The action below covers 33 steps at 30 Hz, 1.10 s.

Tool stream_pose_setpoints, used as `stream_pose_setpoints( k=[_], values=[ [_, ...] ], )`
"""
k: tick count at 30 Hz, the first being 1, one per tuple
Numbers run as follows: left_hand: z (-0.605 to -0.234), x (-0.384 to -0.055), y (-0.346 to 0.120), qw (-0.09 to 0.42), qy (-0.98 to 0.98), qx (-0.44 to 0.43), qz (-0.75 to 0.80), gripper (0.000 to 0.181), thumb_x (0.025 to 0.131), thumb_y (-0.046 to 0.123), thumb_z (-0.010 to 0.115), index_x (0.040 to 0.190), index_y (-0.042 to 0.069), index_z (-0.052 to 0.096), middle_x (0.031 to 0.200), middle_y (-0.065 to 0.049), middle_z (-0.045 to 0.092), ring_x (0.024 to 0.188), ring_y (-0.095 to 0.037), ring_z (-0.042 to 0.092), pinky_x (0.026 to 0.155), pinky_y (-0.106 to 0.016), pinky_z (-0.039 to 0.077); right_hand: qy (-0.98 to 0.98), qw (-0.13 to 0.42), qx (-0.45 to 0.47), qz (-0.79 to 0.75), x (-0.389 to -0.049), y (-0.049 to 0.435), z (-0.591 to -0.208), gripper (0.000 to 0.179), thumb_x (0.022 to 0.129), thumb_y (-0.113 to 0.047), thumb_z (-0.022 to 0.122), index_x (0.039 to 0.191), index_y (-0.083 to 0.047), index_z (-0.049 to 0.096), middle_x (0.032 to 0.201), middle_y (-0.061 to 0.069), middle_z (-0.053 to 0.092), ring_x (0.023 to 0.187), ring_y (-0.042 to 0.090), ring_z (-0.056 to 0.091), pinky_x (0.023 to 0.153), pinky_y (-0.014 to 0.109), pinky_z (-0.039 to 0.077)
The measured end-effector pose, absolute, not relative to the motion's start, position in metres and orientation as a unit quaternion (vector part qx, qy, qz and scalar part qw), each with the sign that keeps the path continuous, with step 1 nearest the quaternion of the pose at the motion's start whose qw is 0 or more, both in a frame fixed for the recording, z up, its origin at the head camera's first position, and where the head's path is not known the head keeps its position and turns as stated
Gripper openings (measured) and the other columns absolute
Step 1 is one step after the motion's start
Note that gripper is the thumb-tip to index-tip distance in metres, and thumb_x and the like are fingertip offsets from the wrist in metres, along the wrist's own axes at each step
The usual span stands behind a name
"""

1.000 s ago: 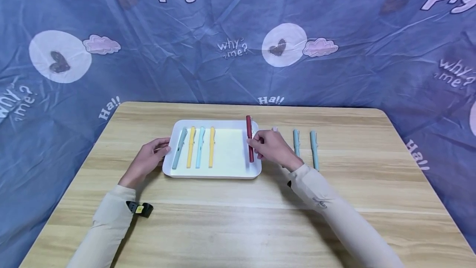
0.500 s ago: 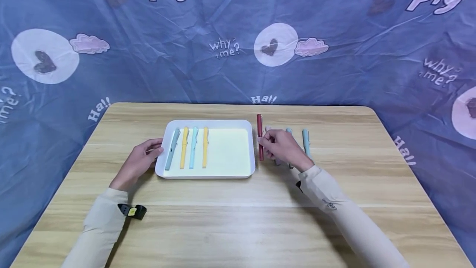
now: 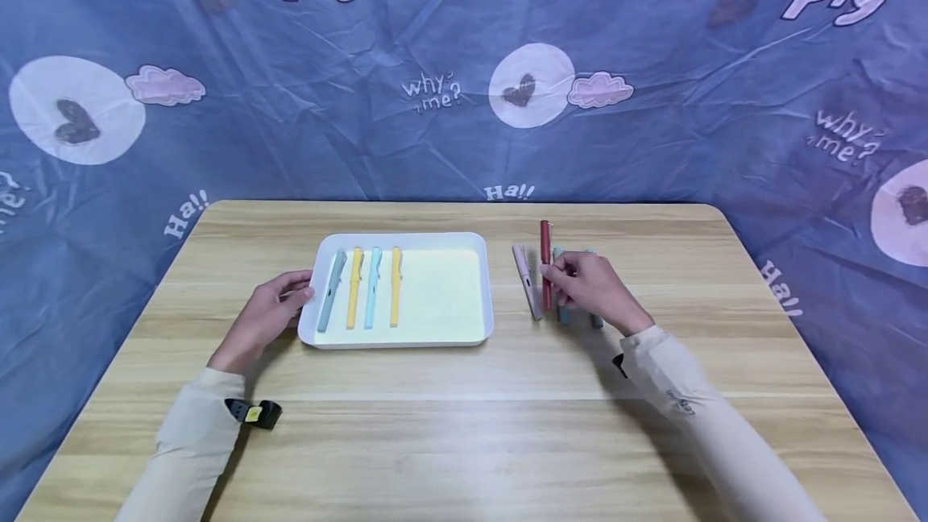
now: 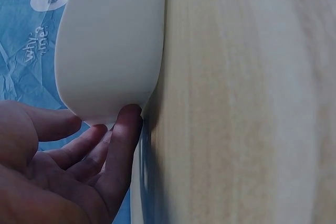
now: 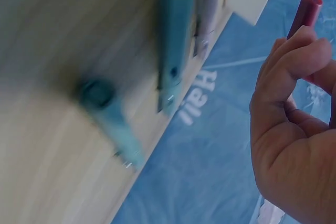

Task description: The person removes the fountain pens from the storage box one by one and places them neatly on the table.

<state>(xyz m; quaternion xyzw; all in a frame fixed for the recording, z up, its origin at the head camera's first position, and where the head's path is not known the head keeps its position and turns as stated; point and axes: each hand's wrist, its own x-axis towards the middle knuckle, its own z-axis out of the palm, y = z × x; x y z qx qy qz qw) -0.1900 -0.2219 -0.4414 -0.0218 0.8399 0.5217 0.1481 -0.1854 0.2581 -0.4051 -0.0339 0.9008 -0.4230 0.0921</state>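
In the head view my right hand (image 3: 600, 288) pinches a red pen (image 3: 546, 264), clip end away from me, right of the tray. The right wrist view shows one end of that red pen (image 5: 306, 11) above the curled fingers. A pale purple pen (image 3: 528, 282) lies just left of it. Two blue-green pens (image 5: 176, 40) are on the table by the right hand, partly hidden by it in the head view. My left hand (image 3: 271, 308) holds the left end of a white tray (image 3: 413, 342), thumb at the rim and fingers against the outer wall (image 4: 113, 40).
Inside the tray lie a grey-green pen (image 3: 332, 291), a light blue pen (image 3: 373, 288) and two yellow pens (image 3: 354, 288), side by side in its left half. Behind the wooden table (image 3: 406, 441) hangs a blue printed cloth (image 3: 348, 127).
My right hand has carried the red pen rightward, from over the tray's right edge to past the purple pen. The left hand stays at the tray. The head view has shifted slightly.
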Motion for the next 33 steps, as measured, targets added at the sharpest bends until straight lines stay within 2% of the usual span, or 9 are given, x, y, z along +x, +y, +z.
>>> stream_pose_setpoints(
  k=[6,20,33],
  values=[
    [-0.441,-0.189,-0.222,0.146,0.840,-0.021,0.522,0.053,0.113,0.020,0.045,0.158,-0.005,0.034,0.150,-0.029,0.044,0.126,-0.036,0.056,0.084,-0.025,0.058,0.909,0.082,-0.024,-0.408,-0.180,0.281,-0.409,0.033,0.106,-0.029,0.063,0.087,-0.003,0.064,0.069,0.005,0.066,0.062,0.018,0.062,0.059,0.032,0.056],
    [-0.441,-0.189,-0.220,0.150,0.839,-0.023,0.523,0.053,0.113,0.021,0.044,0.159,-0.004,0.034,0.150,-0.028,0.045,0.126,-0.035,0.055,0.085,-0.024,0.057,0.926,0.060,0.010,-0.372,-0.165,0.330,-0.408,0.038,0.106,-0.034,0.061,0.088,-0.001,0.065,0.069,0.004,0.064,0.063,0.014,0.060,0.058,0.029,0.054],
    [-0.441,-0.189,-0.221,0.153,0.839,-0.021,0.522,0.054,0.113,0.021,0.043,0.159,-0.004,0.032,0.150,-0.029,0.044,0.126,-0.035,0.055,0.086,-0.023,0.057,0.931,0.082,0.043,-0.353,-0.157,0.365,-0.413,0.039,0.108,-0.034,0.058,0.091,0.000,0.065,0.072,0.004,0.066,0.065,0.016,0.063,0.059,0.029,0.056]
  ],
)
